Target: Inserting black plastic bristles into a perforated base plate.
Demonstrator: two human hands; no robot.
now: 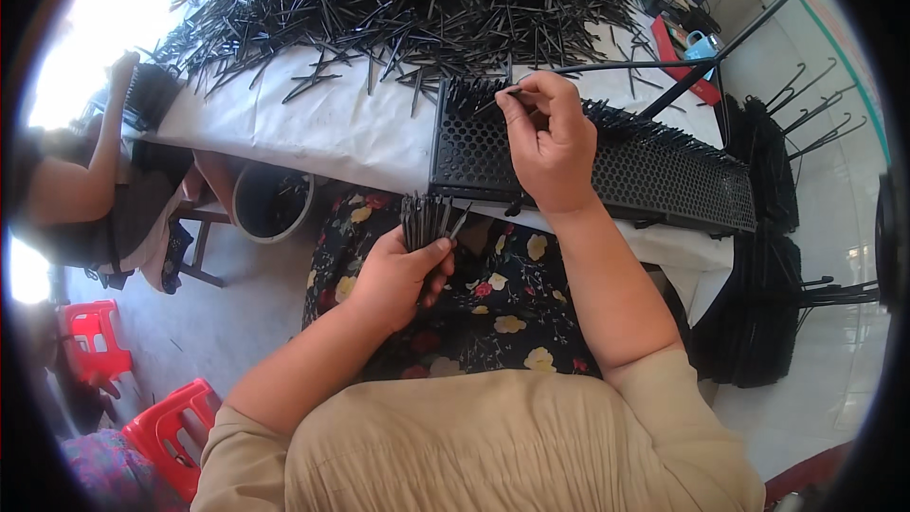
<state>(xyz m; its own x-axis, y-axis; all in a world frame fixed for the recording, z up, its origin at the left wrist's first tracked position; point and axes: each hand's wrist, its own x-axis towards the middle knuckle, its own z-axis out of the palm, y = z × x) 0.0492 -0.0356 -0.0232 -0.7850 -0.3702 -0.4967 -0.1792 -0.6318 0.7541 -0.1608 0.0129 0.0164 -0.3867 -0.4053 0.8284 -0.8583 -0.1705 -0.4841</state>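
Observation:
A bundle of thin black sticks (427,221) stands upright in my left hand (403,270), which is closed round it above my lap. One stick leans out of the bundle near the thumb. My right hand (555,137) is raised over a long black tray with round holes (474,147), thumb and forefinger pinching a small dark stick (513,91). Rows of upright sticks (654,137) fill the tray's far side, while its near rows show bare holes. The hand hides part of the tray.
A large heap of loose black sticks (408,0) covers the white table (227,123). Beyond the tray stand a red box (697,81), a blue mug (700,45) and a metal pole (720,47). At left, another person (76,190) works beside a bucket (275,204) and red stools (175,427).

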